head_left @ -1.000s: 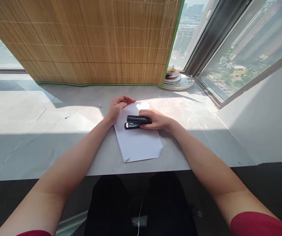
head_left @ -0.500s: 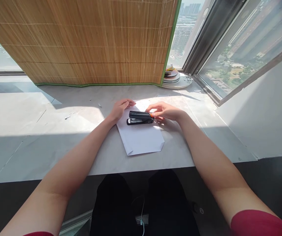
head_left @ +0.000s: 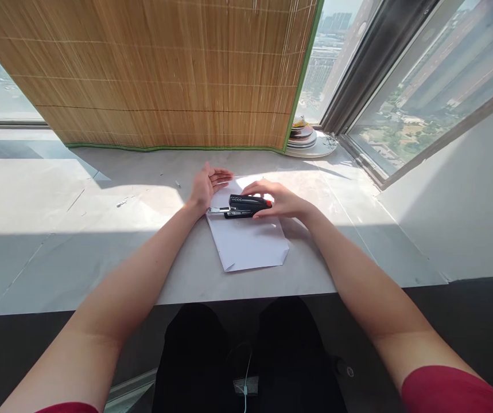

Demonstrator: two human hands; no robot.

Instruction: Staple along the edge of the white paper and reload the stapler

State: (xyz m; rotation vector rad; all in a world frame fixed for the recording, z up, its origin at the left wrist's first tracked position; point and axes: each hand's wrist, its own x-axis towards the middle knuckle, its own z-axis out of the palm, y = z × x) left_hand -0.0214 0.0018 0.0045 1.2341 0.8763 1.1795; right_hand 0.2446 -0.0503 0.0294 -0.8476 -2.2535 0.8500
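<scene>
- The left hand (head_left: 207, 184) is held spread, palm turned up, at the far left corner of the paper sheet (head_left: 248, 241).
- The right hand (head_left: 278, 199) is closed over the rear of the black stapler (head_left: 243, 207).
- The stapler is seen lying across the sheet's upper part on the tabletop (head_left: 57, 229), its metal tray drawn out leftward.
- The right fingertips are hidden behind the stapler.

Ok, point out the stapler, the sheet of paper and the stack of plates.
stapler (head_left: 246, 205), head view, on its black top arm.
sheet of paper (head_left: 250, 244), head view, on the bare white middle.
stack of plates (head_left: 303, 137), head view, on the rims of the stack by the window.
</scene>
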